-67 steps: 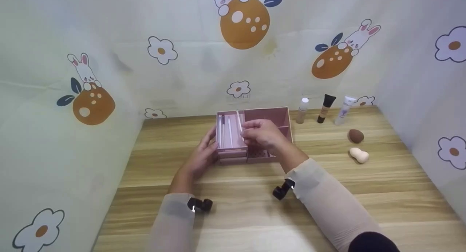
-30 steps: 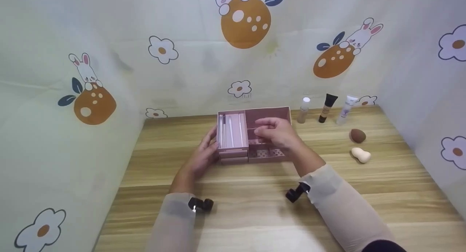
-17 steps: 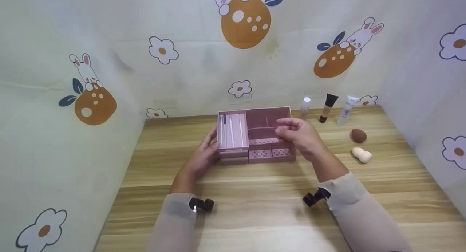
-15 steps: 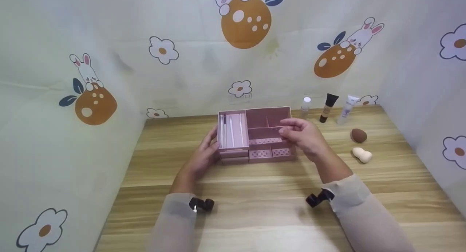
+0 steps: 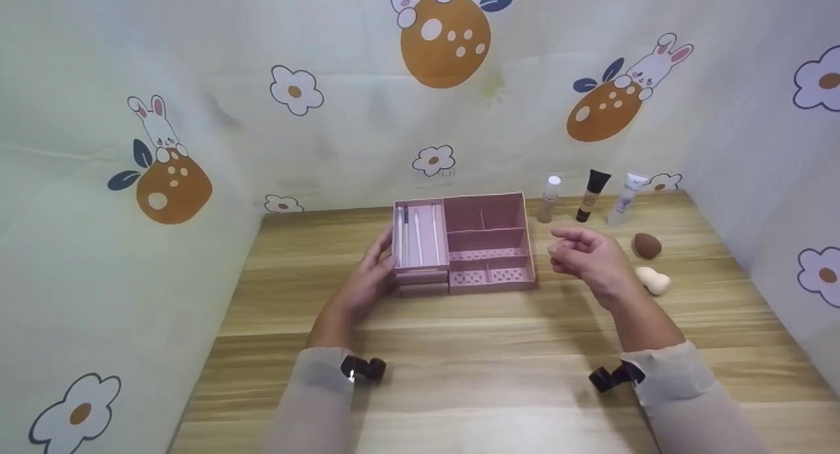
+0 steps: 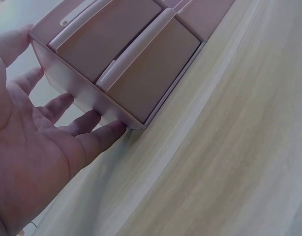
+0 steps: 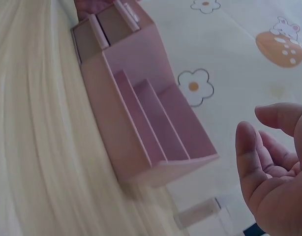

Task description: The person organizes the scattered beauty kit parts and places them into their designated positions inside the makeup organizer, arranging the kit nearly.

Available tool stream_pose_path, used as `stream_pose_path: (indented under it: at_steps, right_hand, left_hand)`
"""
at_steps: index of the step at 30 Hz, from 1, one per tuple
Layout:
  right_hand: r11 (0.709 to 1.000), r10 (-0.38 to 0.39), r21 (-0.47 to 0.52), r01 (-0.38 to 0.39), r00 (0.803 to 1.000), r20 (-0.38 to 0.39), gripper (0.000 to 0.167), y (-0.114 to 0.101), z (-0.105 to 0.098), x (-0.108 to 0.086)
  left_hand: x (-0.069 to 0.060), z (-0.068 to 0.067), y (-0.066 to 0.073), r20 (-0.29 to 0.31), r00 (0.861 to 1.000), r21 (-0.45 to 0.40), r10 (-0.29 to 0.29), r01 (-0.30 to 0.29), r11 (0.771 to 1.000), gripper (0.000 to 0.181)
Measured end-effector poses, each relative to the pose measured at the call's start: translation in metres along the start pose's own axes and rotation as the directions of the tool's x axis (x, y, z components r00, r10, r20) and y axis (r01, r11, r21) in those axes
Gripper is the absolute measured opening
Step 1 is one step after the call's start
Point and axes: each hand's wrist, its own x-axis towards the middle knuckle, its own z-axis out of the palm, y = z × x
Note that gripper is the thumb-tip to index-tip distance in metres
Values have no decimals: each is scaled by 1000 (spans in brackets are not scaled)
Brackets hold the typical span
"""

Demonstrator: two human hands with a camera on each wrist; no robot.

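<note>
A pink desktop organizer stands near the back of the table, with drawers at its left front and divided compartments on the right. Several slim pen-like sticks lie lengthwise in its top left tray. My left hand rests against the organizer's left side; in the left wrist view its spread fingertips touch the pink side wall. Off to the right of the organizer, my right hand hovers with loosely bent fingers. Nothing shows between its thumb and fingers in the right wrist view.
Behind the right hand stand a small clear bottle with a white cap, a black-capped tube and a white tube. A brown makeup sponge and a cream one lie at right. Patterned cloth surrounds the table.
My right hand pinched a slim white stick above the tray, released it at the tray's right side, then moved right, clear of the organizer. The left hand stays in place.
</note>
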Motion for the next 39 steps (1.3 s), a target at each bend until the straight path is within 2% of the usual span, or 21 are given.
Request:
stream_pose_path:
  at_steps: [7, 15, 20, 27, 37, 39]
  right_hand:
    - [1000, -16, 20, 16, 1000, -18, 26, 4, -28, -10]
    - [997, -38, 68, 43, 996, -75, 26, 8, -62, -19]
    - [995, -15, 94, 25, 994, -109, 26, 9, -79, -22]
    - [997, 57, 60, -47, 985, -163, 24, 11, -103, -26]
    - [984, 45, 176, -14, 984, -173, 23, 16, -131, -34]
    - [986, 58, 167, -27, 981, -184, 22, 16, -137, -36]
  left_hand:
    - [-1, 0, 2, 2, 1000, 11, -11, 11, 1000, 67]
    - [0, 0, 0, 30, 1000, -24, -5, 6, 1000, 67]
    - [0, -1, -1, 22, 1000, -15, -11, 11, 1000, 67]
    - [-1, -1, -2, 9, 1000, 9, -21, 21, 1000, 68]
    - [0, -1, -3, 23, 1000, 0, -15, 15, 1000, 70]
    - [0, -1, -3, 22, 1000, -16, -14, 14, 1000, 71]
